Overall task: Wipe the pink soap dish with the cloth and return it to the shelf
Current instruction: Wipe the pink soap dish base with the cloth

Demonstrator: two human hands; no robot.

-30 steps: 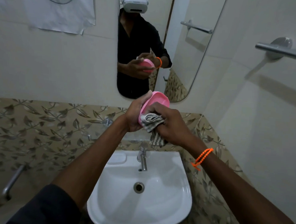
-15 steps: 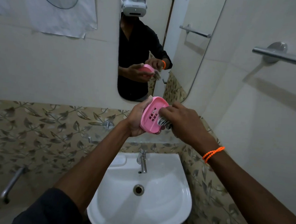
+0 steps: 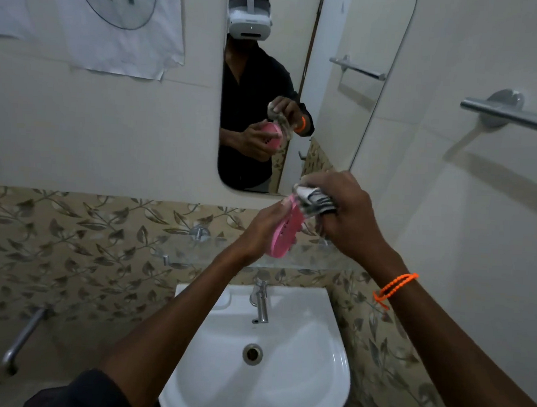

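My left hand (image 3: 259,226) grips the pink soap dish (image 3: 286,232) from its left side, tilted on edge above the glass shelf (image 3: 201,252), its slotted face turned toward me. My right hand (image 3: 345,214) is closed on a bunched grey-and-white striped cloth (image 3: 313,201) pressed against the dish's upper end. An orange bead bracelet (image 3: 394,288) circles the right wrist. The far side of the dish is hidden by the cloth and fingers.
A white basin (image 3: 328,380) with a chrome tap (image 3: 263,300) sits below the shelf. A mirror (image 3: 329,112) hangs on the wall ahead, a towel bar (image 3: 514,116) juts from the right wall, and a metal handle (image 3: 23,336) is low left.
The dish has turned further on edge and dropped slightly. My right hand with the cloth has slid from the dish's inside face up to its top end.
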